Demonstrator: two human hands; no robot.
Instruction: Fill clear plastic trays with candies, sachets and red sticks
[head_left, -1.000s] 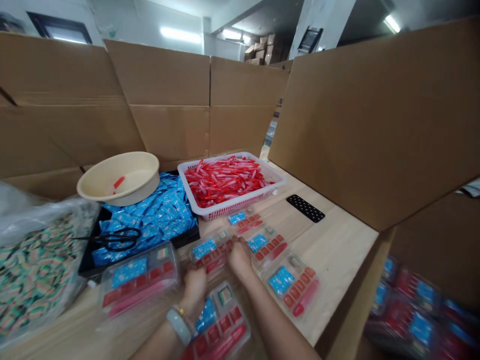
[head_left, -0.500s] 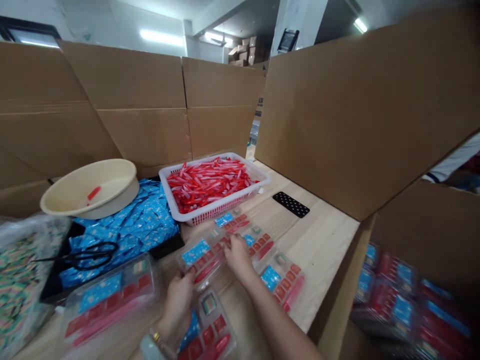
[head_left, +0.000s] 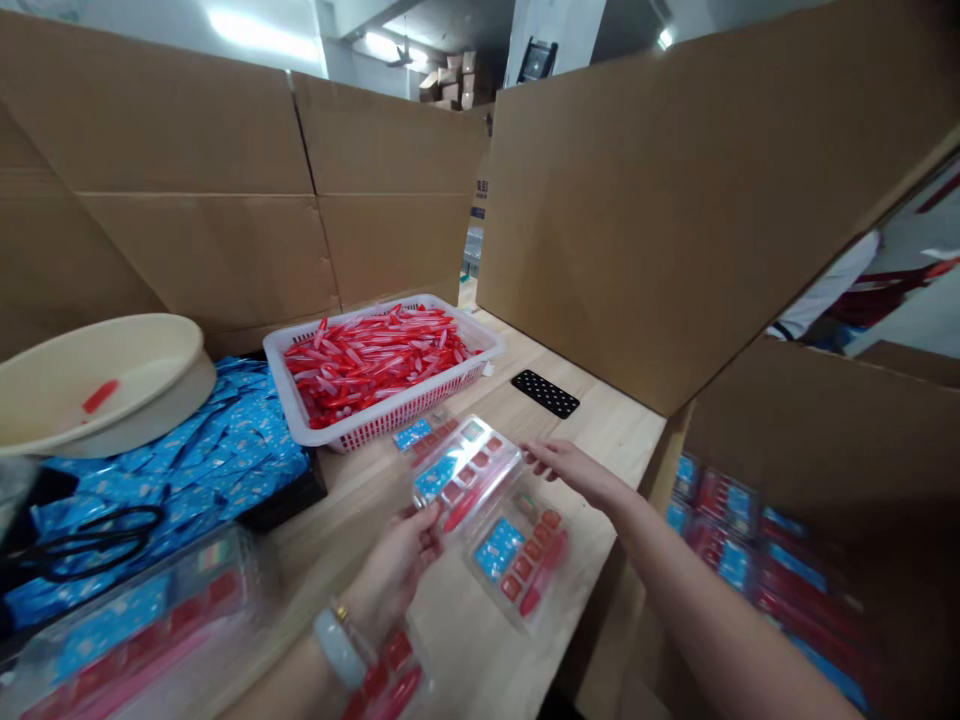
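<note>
I hold a clear plastic pack (head_left: 466, 470) with a blue card and red pieces a little above the wooden table (head_left: 600, 430). My left hand (head_left: 397, 565) grips its near left corner. My right hand (head_left: 564, 465) touches its right edge with fingers stretched out. Right below it lies a second pack (head_left: 525, 560), and a third pack (head_left: 424, 435) sits against the basket. Another pack (head_left: 390, 685) lies under my left wrist.
A white basket (head_left: 296, 405) of red pens stands behind the packs, beside a tray of blue sachets (head_left: 217, 450) with a cream bowl (head_left: 112, 385) and scissors (head_left: 82, 535). A black dotted strip (head_left: 545, 393) lies right. Cardboard walls surround the table; a carton (head_left: 750, 560) of packs stands low right.
The pack has been lifted off the table and carried right. My right hand has opened and shifted to its right edge. The view has swung to the right.
</note>
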